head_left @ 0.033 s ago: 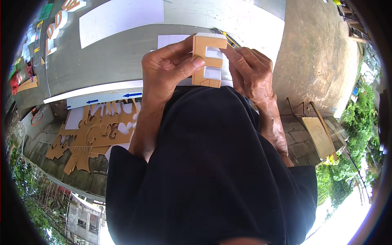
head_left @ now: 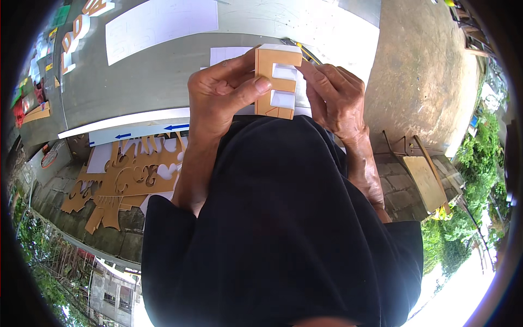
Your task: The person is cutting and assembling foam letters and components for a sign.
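A three-armed block letter point(head_left: 263, 71) is held upright over the near edge of the workbench, in front of my chest. Its face is brown and its sides are white. My left hand point(head_left: 217, 101) is closed round its left side, the thumb pressed on the brown face and the fingers behind. At the upper right arm of the letter, my right hand point(head_left: 340, 98) is closed in a pinch, its other fingers curled. The tips of the right fingers are partly hidden behind the letter. Thin pencil-like lines mark its lower corner.
The grey workbench point(head_left: 147, 82) carries a large white sheet point(head_left: 163, 24) and several finished block letters point(head_left: 79, 30) at the far left. A yellow-and-black tool point(head_left: 308, 52) lies behind the held letter. Brown cut-out scraps point(head_left: 128, 180) lie below left. A board point(head_left: 425, 182) leans at right.
The block letter has shifted very slightly to the left, and my left hand with it. Both hands keep their hold.
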